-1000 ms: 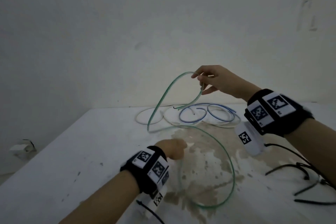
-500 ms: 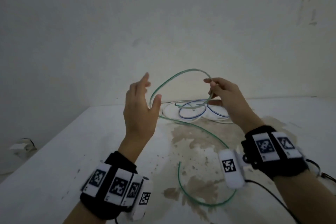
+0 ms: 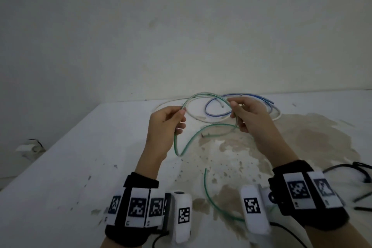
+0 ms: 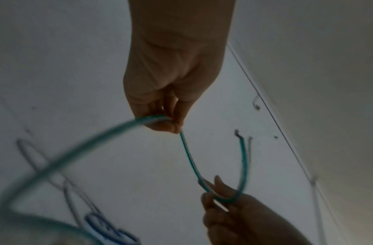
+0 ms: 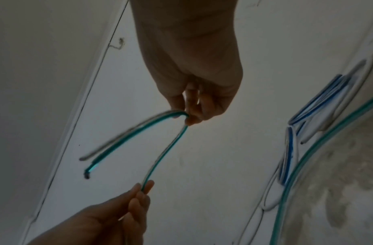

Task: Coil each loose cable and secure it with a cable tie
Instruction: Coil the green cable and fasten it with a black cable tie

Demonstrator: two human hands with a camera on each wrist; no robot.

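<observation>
A long green-and-white cable [image 3: 202, 94] arcs between my two hands above the white table [image 3: 80, 167]. My left hand [image 3: 181, 113] pinches it between thumb and fingers; below that hand it hangs in a slack bend [image 3: 178, 153]. My right hand [image 3: 233, 106] pinches the cable near its free end, folded over the fingers. In the left wrist view the left fingertips [image 4: 172, 126] grip the cable [image 4: 189, 157] and its stripped end [image 4: 236, 132] sticks up. The right wrist view shows the right fingertips [image 5: 189, 117] on the cable [image 5: 164, 152]. The rest trails on the table [image 3: 207, 191].
A blue cable [image 3: 217, 115] and a white cable [image 3: 203, 120] lie looped at the table's back, near the wall. Black strips and a black cord [image 3: 360, 199] lie at the right edge. A brown stain [image 3: 302, 141] covers the middle right. The table's left edge drops off.
My left hand rose from the table, opened, and now pinches the green cable. My right hand came lower and nearer, so a loop spans both hands.
</observation>
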